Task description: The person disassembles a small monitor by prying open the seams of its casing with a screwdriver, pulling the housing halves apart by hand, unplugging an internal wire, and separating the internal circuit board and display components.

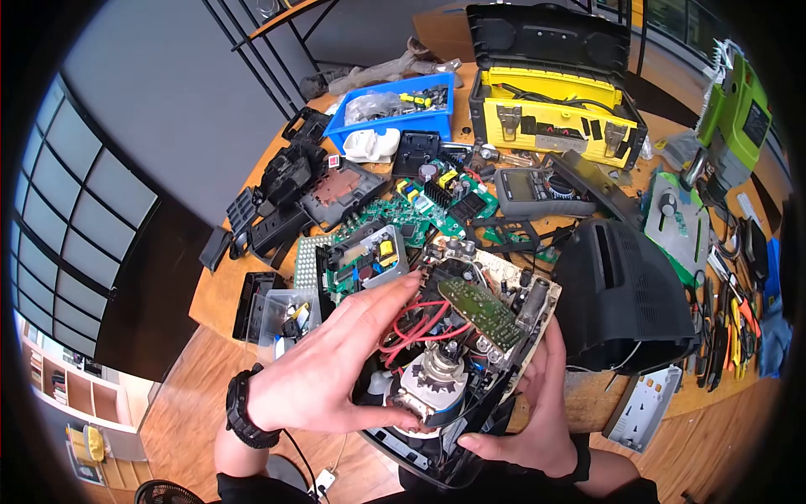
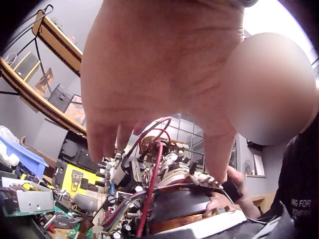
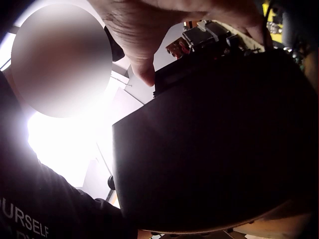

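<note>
An opened CRT set, its back off, stands before me with its front frame (image 1: 399, 445) lowest in the head view. The picture tube's neck and deflection coil (image 1: 437, 382) point up, beside looped red wires (image 1: 411, 332) and a small green circuit board (image 1: 483, 312). My left hand (image 1: 336, 357) spans it, thumb at the coil and extended fingers near the upper edge of the main board (image 1: 537, 294). On the other side my right hand (image 1: 546, 412) holds the set, fingers along the board's edge and thumb at the frame. The dark casing (image 3: 214, 144) fills the right wrist view.
The black back shell (image 1: 625, 294) lies to the right, near pliers and screwdrivers (image 1: 730, 328). Behind are circuit boards (image 1: 453, 202), a multimeter (image 1: 541, 191), a blue bin (image 1: 336, 139) and a yellow toolbox (image 1: 537, 122). A small clear box (image 1: 285, 323) sits left.
</note>
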Motion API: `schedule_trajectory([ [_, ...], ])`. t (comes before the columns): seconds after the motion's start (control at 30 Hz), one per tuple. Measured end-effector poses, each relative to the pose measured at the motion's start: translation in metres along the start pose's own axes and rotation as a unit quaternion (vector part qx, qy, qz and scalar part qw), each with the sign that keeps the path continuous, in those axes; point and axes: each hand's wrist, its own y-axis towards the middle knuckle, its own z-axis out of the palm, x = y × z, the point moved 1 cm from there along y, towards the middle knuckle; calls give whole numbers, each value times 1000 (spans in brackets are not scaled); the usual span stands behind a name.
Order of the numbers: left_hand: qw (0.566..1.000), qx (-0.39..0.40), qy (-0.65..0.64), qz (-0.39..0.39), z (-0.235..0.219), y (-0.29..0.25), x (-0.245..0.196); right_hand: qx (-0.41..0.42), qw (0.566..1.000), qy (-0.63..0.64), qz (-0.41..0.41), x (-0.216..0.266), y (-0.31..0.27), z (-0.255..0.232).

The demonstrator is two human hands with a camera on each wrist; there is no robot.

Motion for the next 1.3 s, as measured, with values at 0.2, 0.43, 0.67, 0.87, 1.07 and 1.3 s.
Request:
schedule_trajectory([
  [0.2,998,1,22,-56,2,-12,-6,4,1000,-16,-13,-3,-1,-1],
  [0.43,988,-34,80,-130,21,-34,-24,-3,1000,1,-8,-2,0,1],
  [0.67,974,-53,120,-182,44,-41,-33,-3,1000,-9,-19,2,-4,6],
  [0.87,971,-40,43,-233,45,-38,-33,4,1000,4,-17,2,-3,4],
  [1.07,972,-37,39,-229,47,-37,-30,0,1000,2,-30,3,0,5],
  [1.3,969,-166,90,-156,50,-66,-31,-6,1000,-3,-30,-2,0,2],
])
